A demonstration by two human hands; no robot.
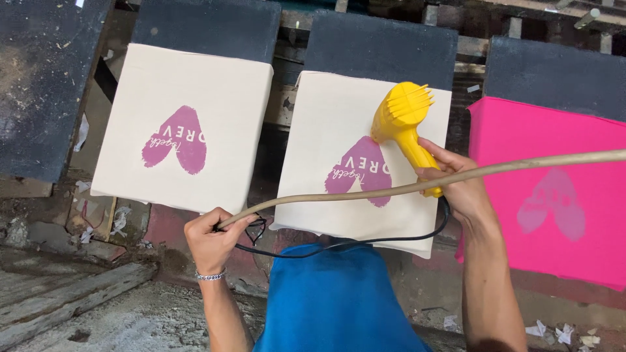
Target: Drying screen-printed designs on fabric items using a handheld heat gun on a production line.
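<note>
The right hand (pixel 460 186) was closed around the handle of a yellow heat gun (pixel 404 124), fingers wrapped fully round the grip, with the nozzle end pointed away from the person and down toward the middle cream cloth (pixel 326 117). The gun's long axis ran diagonally from the hand, at the cloth's near right edge, up and left toward the purple heart print (pixel 362 171), so the nozzle sat just beyond the top of that print and the right hand was plainly the nearer one to it. The left hand (pixel 212 238) was shut in a fist near the cloth's near left corner, gripping the end of a long pale stick (pixel 417 186) that stretched rightward across the cloth and over the pink cloth (pixel 574 150), and it held a loop of the black cord (pixel 339 244) too. That cord trailed along the near edge of the middle pallet back to the gun's handle. 3 dark pallets stood side by side; the left cream cloth (pixel 195 85) carried a matching purple heart (pixel 177 140), while the pink one showed a pale heart (pixel 554 202). A blue garment (pixel 332 300) showed below, between the arms.
</note>
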